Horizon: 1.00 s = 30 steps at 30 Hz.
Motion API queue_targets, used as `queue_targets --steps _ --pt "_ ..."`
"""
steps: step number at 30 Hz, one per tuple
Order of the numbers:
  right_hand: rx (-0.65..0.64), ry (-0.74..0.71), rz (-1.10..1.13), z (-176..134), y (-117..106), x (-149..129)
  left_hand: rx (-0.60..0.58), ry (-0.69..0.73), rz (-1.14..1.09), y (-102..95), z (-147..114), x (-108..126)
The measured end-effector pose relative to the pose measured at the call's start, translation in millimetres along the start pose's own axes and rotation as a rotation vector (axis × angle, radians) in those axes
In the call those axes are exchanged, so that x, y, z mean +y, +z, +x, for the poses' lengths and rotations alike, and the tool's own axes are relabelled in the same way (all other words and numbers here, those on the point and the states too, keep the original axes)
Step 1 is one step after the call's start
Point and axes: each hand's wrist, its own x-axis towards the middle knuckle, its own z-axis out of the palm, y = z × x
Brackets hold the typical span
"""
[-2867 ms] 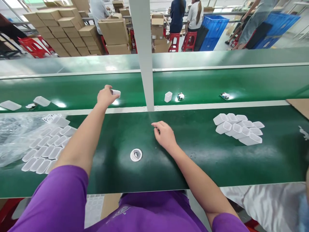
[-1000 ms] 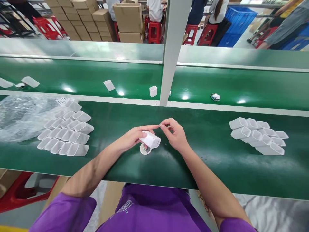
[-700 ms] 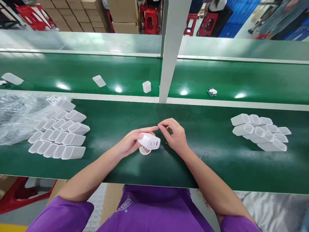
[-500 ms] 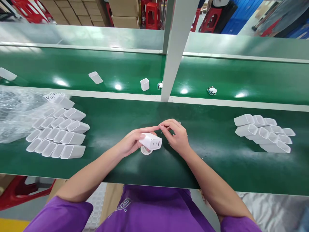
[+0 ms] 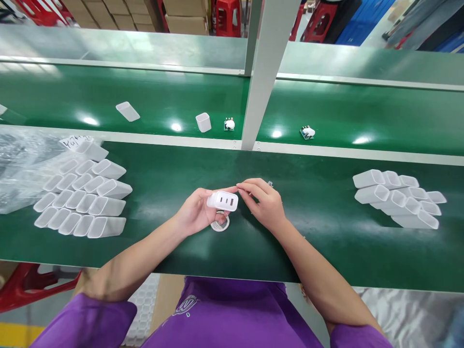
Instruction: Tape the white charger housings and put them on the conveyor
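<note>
My left hand (image 5: 195,212) is closed around a white USB charger (image 5: 226,200), whose port face with several slots is turned toward me. Its index finger stretches out to the right. The thumb and forefinger of my right hand (image 5: 264,200) are pinched together at that fingertip; anything between them is too small to make out. Below the charger a white ring-shaped roll (image 5: 220,223) rests on the green bench, partly covered by my left fingers. Behind my right hand lies a small part (image 5: 270,183), mostly hidden.
White charger housings stand in rows at the left (image 5: 79,205) and in a group at the right (image 5: 402,198). Clear plastic wrap (image 5: 25,164) lies far left. Beyond a metal rail, the belt (image 5: 163,96) carries loose housings and circuit boards (image 5: 307,132). A white post (image 5: 266,72) rises mid-bench.
My left hand has turned the charger so its port face shows more squarely. On the belt, the housings and circuit boards have shifted left. My right hand keeps its pinch.
</note>
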Motion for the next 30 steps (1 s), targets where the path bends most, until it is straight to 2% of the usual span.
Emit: queue_targets --steps 7,10,13,20,25,30 --pt "-0.080 -0.133 -0.150 0.4 -2.9 1.8 0.131 -0.014 -0.125 7.3 -0.8 -2.1" --pt "-0.104 -0.117 -0.166 -1.4 -2.8 -1.0 0.191 0.016 -0.115 10.5 -4.8 -2.4" --pt "-0.064 -0.061 -0.134 -3.7 3.1 1.7 0.216 -0.017 -0.065 5.9 -5.5 -4.4" --pt "-0.050 0.135 0.056 -4.2 8.6 3.2 0.204 -0.025 -0.009 2.7 -3.6 -6.7" --pt "0.009 0.174 0.183 -1.9 6.2 0.9 0.177 -0.019 0.017 3.1 -1.6 -8.0" --pt "0.031 0.153 0.176 -1.4 4.1 -1.4 0.099 0.016 0.004 -1.5 0.1 -11.1"
